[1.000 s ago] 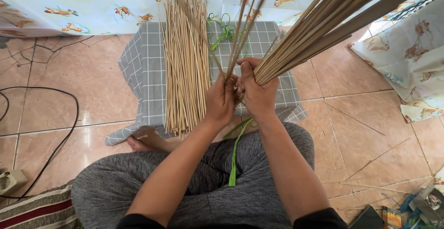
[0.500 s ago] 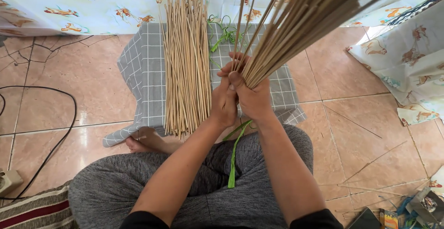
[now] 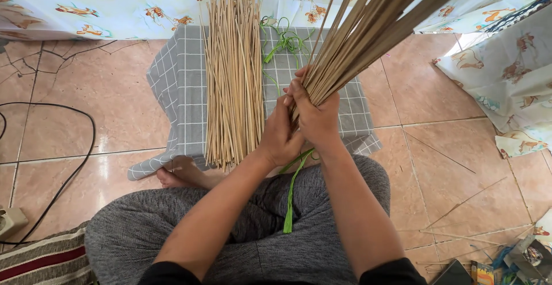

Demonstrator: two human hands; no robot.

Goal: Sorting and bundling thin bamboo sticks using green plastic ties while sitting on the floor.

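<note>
My right hand [image 3: 318,118] grips the lower end of a thick bundle of thin tan sticks [image 3: 376,26] that fans up and to the right, out of view. My left hand [image 3: 280,135] is wrapped around the same bundle's base from the left. A green ribbon strip [image 3: 291,196] hangs down from under the hands over my lap. A flat pile of loose sticks [image 3: 233,78] lies on a grey checked cloth [image 3: 175,89] just left of my hands.
More green ribbon [image 3: 286,42] lies curled on the cloth's far side. A black cable [image 3: 69,147] loops over the tiled floor at left. Patterned fabric [image 3: 506,72] hangs at right and along the back. Stray sticks [image 3: 454,204] and small clutter [image 3: 517,259] sit at lower right.
The held bundle has swung from leaning far right to more upright and tighter. Both hands have shifted slightly upward on the cloth and closed more firmly around its base.
</note>
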